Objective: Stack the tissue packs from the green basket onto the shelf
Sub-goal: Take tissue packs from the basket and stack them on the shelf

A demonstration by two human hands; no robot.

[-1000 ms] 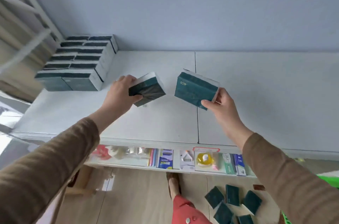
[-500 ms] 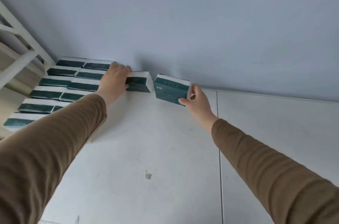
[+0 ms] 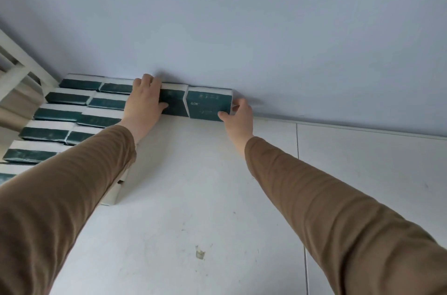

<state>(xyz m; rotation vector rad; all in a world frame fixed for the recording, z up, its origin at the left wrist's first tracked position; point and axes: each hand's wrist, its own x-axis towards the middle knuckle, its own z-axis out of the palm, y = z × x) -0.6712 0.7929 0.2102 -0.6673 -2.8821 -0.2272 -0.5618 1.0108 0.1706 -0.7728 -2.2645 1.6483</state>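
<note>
Two dark green tissue packs stand side by side on the white shelf top [image 3: 193, 198], backed against the pale blue wall. My left hand [image 3: 145, 101] grips the left pack [image 3: 175, 103], fingers over its top and thumb on its front. My right hand [image 3: 238, 113] holds the right pack [image 3: 209, 104] at its right end, thumb under the lower front edge. Left of them, several rows of stacked tissue packs [image 3: 70, 113] step toward me, partly hidden by my left sleeve. The green basket is out of view.
A white frame with bars [image 3: 19, 65] rises at the far left. A seam [image 3: 300, 198] splits the shelf top into panels, the right one bare. A small scrap [image 3: 200, 253] lies on the near surface.
Both hands have pushed their packs back against the wall and together; the two packs now touch, beside the existing stack. The view has come closer to the shelf top.
</note>
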